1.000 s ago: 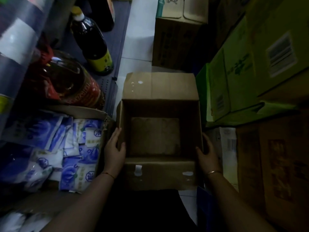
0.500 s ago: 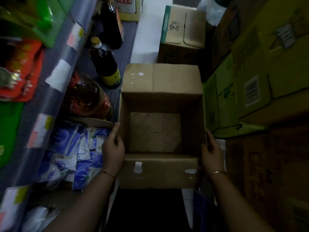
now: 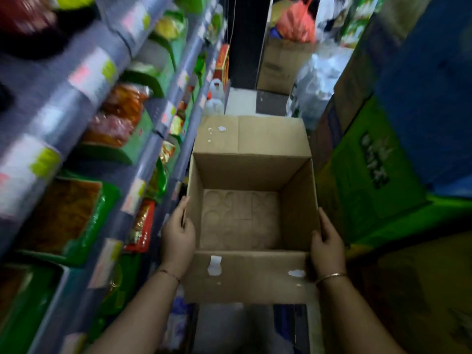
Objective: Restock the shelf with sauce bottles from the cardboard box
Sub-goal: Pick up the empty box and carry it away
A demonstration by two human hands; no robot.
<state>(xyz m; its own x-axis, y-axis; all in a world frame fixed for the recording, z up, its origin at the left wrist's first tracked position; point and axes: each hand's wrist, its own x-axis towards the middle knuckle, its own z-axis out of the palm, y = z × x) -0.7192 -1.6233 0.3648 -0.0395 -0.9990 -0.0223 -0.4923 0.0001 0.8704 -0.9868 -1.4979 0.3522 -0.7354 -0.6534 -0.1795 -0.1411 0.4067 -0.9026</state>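
The box [image 3: 251,275] looks empty, and the left hand [image 3: 178,232] and right hand [image 3: 327,242] each grip a side, so I think it now needs taking away.

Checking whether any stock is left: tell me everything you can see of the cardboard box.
The cardboard box is plain brown corrugated card, upright and open-topped, its far and near flaps folded outward, both bearing white tape scraps. Nothing lies inside; round imprints mark its floor. The left hand grips its left wall, the right hand its right wall.
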